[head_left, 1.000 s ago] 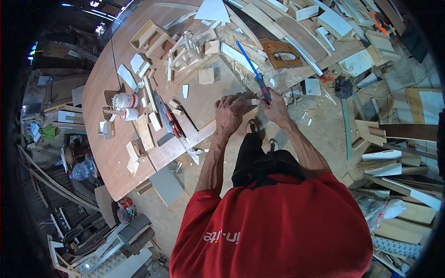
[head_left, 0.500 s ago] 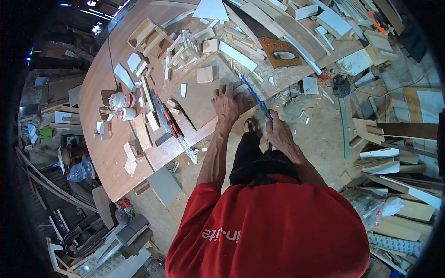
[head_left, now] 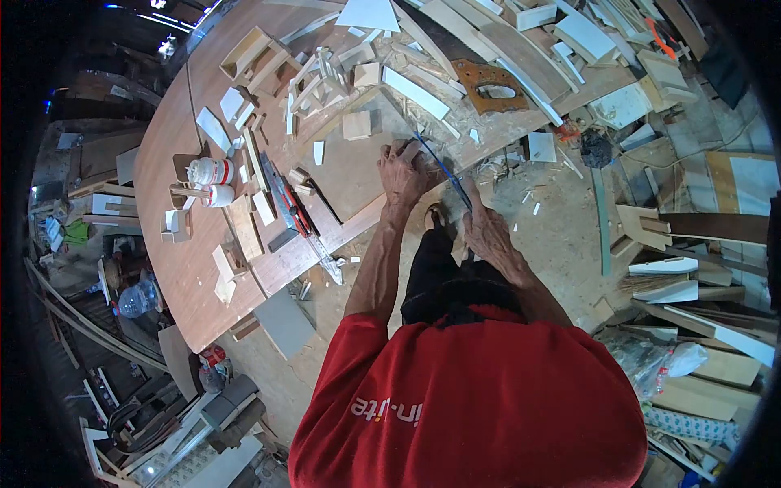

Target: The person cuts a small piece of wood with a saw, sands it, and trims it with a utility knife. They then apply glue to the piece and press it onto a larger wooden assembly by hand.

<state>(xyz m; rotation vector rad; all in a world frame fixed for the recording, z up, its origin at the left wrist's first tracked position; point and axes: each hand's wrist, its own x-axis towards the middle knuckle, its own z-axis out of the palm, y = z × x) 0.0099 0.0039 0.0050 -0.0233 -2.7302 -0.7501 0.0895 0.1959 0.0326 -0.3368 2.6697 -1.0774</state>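
Observation:
My right hand [head_left: 486,232] is wrapped round the handle of a blue hacksaw [head_left: 440,165], whose frame reaches forward over the table's front edge. Just left of the blade, my left hand [head_left: 401,175] presses down at the edge with bent fingers; what lies under them is mostly hidden. A flat board [head_left: 346,175] lies beneath that hand on the worktable [head_left: 175,268]. Ahead of the left fingers sits a small wooden block [head_left: 356,125].
A wooden-handled handsaw [head_left: 490,88] lies at the back among offcuts. White glue bottles [head_left: 211,172], red-handled pliers [head_left: 298,213] and a metal square [head_left: 329,262] are on the left. Wood scraps [head_left: 663,267] crowd the floor at right.
The hacksaw and my right hand have shifted slightly back toward me and left. My left hand stays at the table edge, its fingers a little more curled.

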